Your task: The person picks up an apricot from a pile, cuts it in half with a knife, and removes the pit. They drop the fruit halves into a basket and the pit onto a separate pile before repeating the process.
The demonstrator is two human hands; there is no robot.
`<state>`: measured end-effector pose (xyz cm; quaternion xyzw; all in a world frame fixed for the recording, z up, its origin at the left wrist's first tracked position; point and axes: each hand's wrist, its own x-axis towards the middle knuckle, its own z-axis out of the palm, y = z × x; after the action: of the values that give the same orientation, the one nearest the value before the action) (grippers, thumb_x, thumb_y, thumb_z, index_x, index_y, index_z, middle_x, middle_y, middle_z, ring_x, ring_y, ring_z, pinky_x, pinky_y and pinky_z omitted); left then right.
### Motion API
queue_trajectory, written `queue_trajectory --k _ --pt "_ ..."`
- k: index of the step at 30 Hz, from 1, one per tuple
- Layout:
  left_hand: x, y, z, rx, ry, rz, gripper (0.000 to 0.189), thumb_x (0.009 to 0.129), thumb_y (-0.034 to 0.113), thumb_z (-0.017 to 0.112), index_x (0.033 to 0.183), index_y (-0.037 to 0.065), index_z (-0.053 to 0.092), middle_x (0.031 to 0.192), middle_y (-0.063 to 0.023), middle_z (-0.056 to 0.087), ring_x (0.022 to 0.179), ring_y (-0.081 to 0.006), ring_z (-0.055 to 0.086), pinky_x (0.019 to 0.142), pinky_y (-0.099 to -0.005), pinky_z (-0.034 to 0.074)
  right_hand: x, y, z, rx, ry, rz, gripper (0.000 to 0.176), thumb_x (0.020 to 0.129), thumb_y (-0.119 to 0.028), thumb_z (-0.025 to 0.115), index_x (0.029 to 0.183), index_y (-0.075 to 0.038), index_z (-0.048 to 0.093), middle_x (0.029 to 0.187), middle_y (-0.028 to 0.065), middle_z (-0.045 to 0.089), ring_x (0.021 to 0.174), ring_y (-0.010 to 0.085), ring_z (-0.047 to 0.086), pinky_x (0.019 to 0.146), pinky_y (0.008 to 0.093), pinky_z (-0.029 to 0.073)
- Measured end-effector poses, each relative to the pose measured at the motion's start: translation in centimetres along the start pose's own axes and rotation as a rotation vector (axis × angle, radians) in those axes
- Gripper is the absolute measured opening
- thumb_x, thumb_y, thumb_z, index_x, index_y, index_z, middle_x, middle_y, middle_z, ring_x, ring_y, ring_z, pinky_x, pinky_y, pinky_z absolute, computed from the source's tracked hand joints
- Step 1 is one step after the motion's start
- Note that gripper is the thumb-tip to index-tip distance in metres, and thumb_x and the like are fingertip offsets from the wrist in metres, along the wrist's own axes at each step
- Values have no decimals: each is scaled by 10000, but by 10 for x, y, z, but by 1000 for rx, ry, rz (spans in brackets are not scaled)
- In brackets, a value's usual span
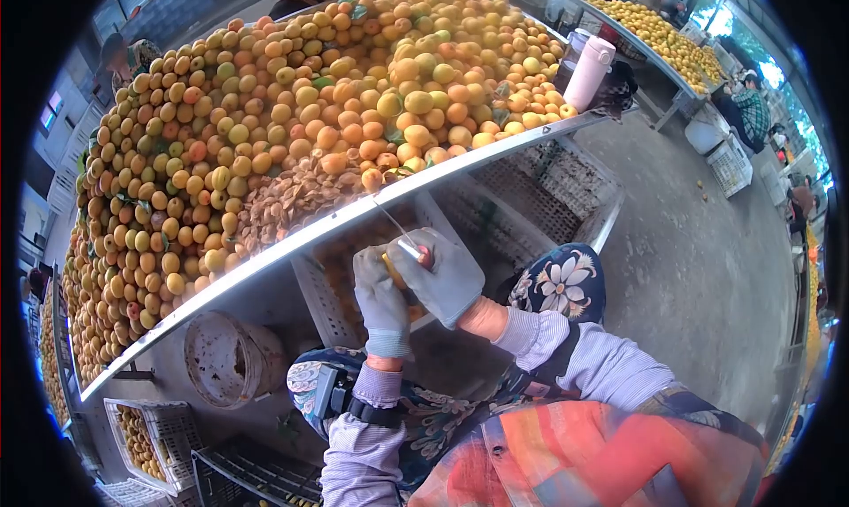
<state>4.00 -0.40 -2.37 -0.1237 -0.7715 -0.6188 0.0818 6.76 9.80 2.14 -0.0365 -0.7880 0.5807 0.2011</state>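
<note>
In grey work gloves, both my hands are close together just in front of the table's near edge. My left hand (pixel 380 293) is closed around a yellow-orange apricot (pixel 394 271), mostly hidden by the gloves. My right hand (pixel 448 275) is pressed against it, gripping a small knife (pixel 409 241) with a thin blade pointing up and away and a red handle end. A large heap of apricots (pixel 327 109) covers the table, and a pile of brown pits (pixel 296 197) lies near its edge.
White plastic crates (pixel 329 308) stand under the metal table edge (pixel 265 257), below my hands. A dirty white bucket (pixel 232 361) is at left, near a crate of apricots (pixel 146 441). A pink bottle (pixel 589 73) stands at the table's right corner. Other people sit at neighbouring tables.
</note>
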Motion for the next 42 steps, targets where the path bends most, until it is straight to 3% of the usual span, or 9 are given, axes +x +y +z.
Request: queue_trajectory --k 3,6,12,13,20,24,26,35,42 --pt "2 -18 2 144 2 213 337 1024 256 350 965 -7 553 919 -157 533 840 -266 548 776 -333 433 2 3 6 65 20 71 194 866 -196 658 843 -9 609 821 85 582 762 145 557 702 281 458" --pt "0 23 -3 113 -61 -164 301 1010 243 387 973 -5 553 908 -164 534 818 -288 546 768 -340 438 5 11 6 103 6 127 190 867 -188 655 827 -12 595 796 77 564 749 132 542 688 273 449" --pt "1 -29 6 41 -45 9 291 987 227 436 1030 -35 554 1100 -190 577 944 -302 571 800 -351 450 6 7 10 34 25 36 192 861 -190 651 805 -21 579 767 66 539 727 154 527 663 282 436" --pt "4 -29 7 405 -108 64 313 980 215 437 1112 -51 535 1137 -201 569 1014 -315 565 830 -362 456 6 4 10 -57 1 -18 194 858 -189 651 795 -24 570 757 63 527 718 167 522 659 285 434" --pt "3 -29 2 144 -58 57 301 953 256 494 1059 -22 541 1027 -169 579 975 -321 576 827 -358 467 11 -1 7 -7 -47 -111 185 852 -183 652 823 -14 581 787 129 578 719 287 568 666 346 464" --pt "-3 -26 6 -199 -157 -202 330 942 347 538 1067 43 560 930 -90 607 876 -238 615 764 -341 499 14 2 5 -188 -105 -153 204 811 -180 687 794 -21 560 782 143 559 700 311 560 636 360 458" --pt "-7 -11 11 -873 -21 -677 371 907 438 583 1063 101 570 900 -27 607 831 -169 613 672 -319 510 15 -1 3 -225 -126 -221 216 799 -185 697 784 -25 553 773 144 549 685 320 553 621 365 456" --pt "-8 -10 0 -1049 -246 -1005 336 915 503 523 930 171 571 683 31 554 457 -92 469 375 -234 355 25 -12 -13 -424 -328 -529 221 784 -196 704 776 -37 551 767 135 530 656 340 561 569 397 451" --pt "-12 11 -3 -1110 -179 -1274 386 930 545 457 851 175 538 599 35 483 376 -78 345 343 -217 254 32 -14 -22 -366 -455 -633 183 786 -161 695 794 -42 557 776 122 536 641 320 563 582 366 472"
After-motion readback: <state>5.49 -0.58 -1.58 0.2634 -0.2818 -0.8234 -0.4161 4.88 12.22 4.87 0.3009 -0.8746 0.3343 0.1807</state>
